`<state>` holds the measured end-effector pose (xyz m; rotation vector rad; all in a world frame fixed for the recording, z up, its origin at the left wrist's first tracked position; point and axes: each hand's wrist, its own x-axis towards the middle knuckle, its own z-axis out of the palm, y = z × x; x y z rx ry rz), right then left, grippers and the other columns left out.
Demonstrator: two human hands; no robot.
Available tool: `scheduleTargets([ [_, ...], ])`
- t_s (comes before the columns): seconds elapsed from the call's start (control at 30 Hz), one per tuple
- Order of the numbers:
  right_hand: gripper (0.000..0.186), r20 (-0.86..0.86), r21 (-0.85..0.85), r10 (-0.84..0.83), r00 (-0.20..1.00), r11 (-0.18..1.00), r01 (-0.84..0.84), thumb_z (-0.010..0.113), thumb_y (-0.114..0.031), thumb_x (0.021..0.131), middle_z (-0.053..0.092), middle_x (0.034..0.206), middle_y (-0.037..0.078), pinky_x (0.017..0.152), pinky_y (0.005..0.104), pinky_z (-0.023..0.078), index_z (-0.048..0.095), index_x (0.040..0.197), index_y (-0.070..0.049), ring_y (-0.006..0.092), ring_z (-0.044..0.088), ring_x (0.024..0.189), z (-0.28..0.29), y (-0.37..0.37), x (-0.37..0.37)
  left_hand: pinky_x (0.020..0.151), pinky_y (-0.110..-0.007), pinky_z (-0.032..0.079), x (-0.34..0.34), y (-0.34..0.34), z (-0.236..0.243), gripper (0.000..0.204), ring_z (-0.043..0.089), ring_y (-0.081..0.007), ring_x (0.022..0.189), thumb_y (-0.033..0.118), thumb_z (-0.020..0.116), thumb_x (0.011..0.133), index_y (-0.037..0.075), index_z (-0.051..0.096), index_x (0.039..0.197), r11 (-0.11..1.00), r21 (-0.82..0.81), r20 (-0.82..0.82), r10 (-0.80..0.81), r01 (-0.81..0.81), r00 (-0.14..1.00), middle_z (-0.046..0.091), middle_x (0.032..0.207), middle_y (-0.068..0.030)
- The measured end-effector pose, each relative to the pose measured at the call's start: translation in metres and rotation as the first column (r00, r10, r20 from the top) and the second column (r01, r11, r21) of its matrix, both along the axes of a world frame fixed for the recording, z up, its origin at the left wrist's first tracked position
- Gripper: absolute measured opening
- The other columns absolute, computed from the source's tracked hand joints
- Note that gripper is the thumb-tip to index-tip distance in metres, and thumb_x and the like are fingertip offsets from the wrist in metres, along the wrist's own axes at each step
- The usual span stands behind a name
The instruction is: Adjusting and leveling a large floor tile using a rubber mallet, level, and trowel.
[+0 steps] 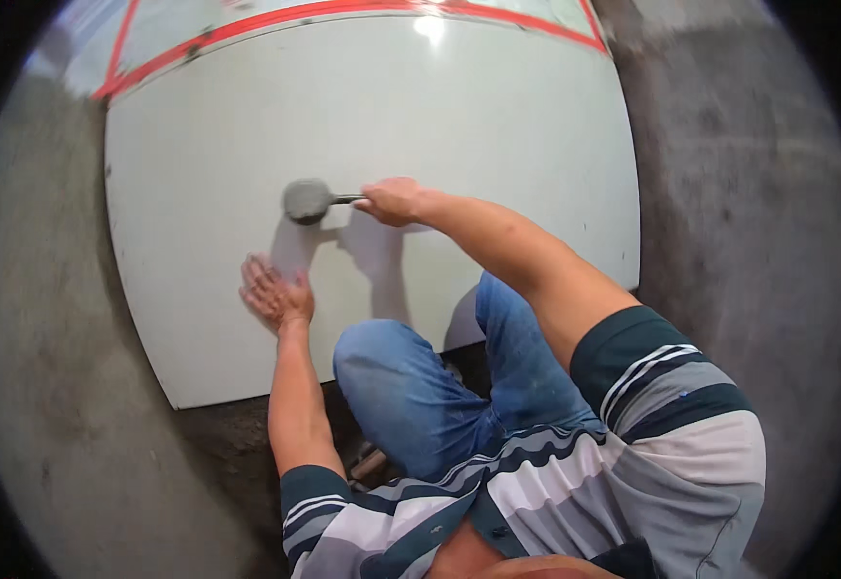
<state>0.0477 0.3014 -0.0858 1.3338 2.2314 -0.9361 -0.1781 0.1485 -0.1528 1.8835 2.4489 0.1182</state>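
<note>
Far to the left of the left grip, a bare stretch of grey floor (44, 309) runs along the edge of a large, smooth, off-white panel (507, 116). The left grip (277, 292), a bare hand, lies palm down on the panel's near left part, its fingers spread and pointing up and away from the person; it holds nothing.

Just beyond the left grip and slightly to its right is a mallet (307, 201). Its round, grey head sits to the left of the right grip, over the panel; whether the head touches the surface cannot be told. A short, dark handle runs rightward from the head into the right grip (391, 201), a bare hand with its fingers closed around that handle. Shadows fall on the panel on the near side of both mallet and right grip.

Well beyond both grips, red strips (343, 10) bow along the panel's far edge, with a bright glare near their middle. Nearer the body than the right grip are two bent legs in blue jeans (382, 362), and below them a striped shirt (555, 492). Far to the right of the right grip, darker grey floor fills the side.
</note>
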Motion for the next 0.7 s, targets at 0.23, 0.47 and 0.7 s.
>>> scheduleTargets([
  [0.23, 0.025, -0.367, 0.308, -0.074, 0.927, 0.931, 0.196, 0.051, -0.031, 0.087, 0.059, 0.073, 0.015, 0.065, 0.0454, 0.046, 0.054, 0.084, -0.006, 0.0344, 0.058, 0.075, 0.012, -0.036, 0.082, 0.107, -0.046, 0.017, -0.010, -0.015, -0.056, 0.073, 0.016, -0.0224, 0.136, 0.044, 0.045, 0.084, 0.007, 0.018, 0.141, 0.999, 0.030, -0.208, -0.006, 0.013, 0.978, 0.019, 0.146, -0.0085],
  [0.47, 0.033, -0.160, 0.381, -0.877, 0.452, 0.368, 0.848, 0.050, -0.035, 0.084, 0.058, 0.072, 0.022, 0.062, 0.0488, 0.042, 0.056, 0.078, -0.003, 0.0391, 0.057, 0.071, 0.104, -0.270, 0.332, 0.099, -0.042, 0.028, -0.089, 0.000, -0.089, 0.068, 0.024, -0.0295, 0.132, 0.048, 0.035, 0.088, 0.004, 0.022, 0.139, 0.966, 0.171, -0.207, -0.159, 0.196, 0.965, 0.023, 0.143, -0.0140],
  [0.7, 0.036, 0.262, 0.430, -0.936, -0.234, -0.104, 0.897, 0.059, -0.030, 0.079, 0.060, 0.090, 0.023, 0.076, 0.0467, 0.045, 0.054, 0.101, -0.002, 0.0404, 0.057, 0.090, 0.126, -0.574, 0.312, 0.091, -0.047, 0.039, -0.079, 0.025, -0.111, 0.063, 0.041, -0.0295, 0.121, 0.051, 0.035, 0.088, 0.006, 0.037, 0.132, 0.994, -0.039, -0.522, -0.106, 0.101, 0.846, 0.043, 0.132, -0.0105],
])
